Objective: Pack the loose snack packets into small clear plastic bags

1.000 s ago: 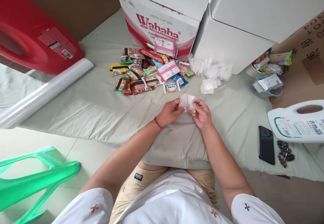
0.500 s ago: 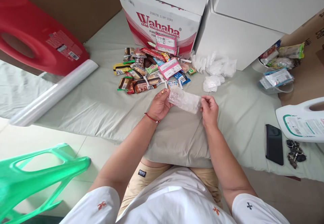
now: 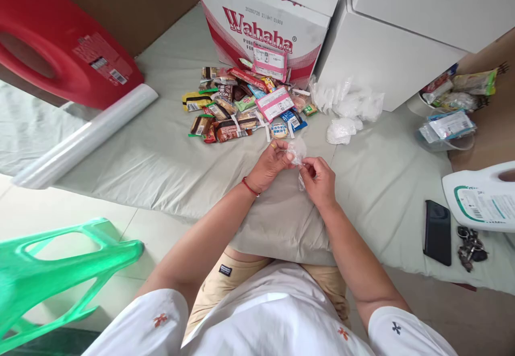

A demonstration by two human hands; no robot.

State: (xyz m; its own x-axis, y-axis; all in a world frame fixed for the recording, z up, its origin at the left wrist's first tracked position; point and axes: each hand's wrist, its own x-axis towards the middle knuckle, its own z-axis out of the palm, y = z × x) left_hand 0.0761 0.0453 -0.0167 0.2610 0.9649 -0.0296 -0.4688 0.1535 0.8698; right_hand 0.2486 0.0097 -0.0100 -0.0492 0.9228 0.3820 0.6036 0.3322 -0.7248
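A crumpled piece of clear bubble wrap is pinched between both hands above the near edge of the cloth-covered surface. My left hand, with a red cord at its wrist, grips the bunched upper part. My right hand has its fingertips closed on the lower part, and a loose end hangs beside them. Just beyond the hands lies a heap of wrapped snacks, with a pink-and-white packet on it. Several crumpled clear plastic pieces lie to the heap's right.
A Wahaha carton stands behind the heap. To the left are a red jug and a clear film roll; a green stool is on the floor. A phone, keys and a white jug lie right.
The bubble wrap went from a flat, stretched rectangle to a small bunched shape. My hands have come closer together.
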